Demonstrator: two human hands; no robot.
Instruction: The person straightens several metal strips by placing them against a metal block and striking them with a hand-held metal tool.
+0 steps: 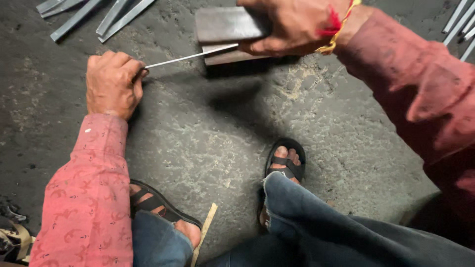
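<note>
my left hand (113,84) is fisted tight around one end of a thin metal rod (190,57), low over the concrete floor (222,133). my right hand (292,24) clamps a grey metal block (225,24) at the rod's far end, wrist bent downward.

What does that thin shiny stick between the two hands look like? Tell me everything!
The thin rod is a straight, narrow, silvery strip that looks like metal. It lies almost level, tilted slightly up toward the right, just above the rough grey floor. The left hand grips its left end in a closed fist. Its right end reaches the grey metal block that the right hand holds, and seems to slip under that block's top part. No bend or mark shows.
</note>
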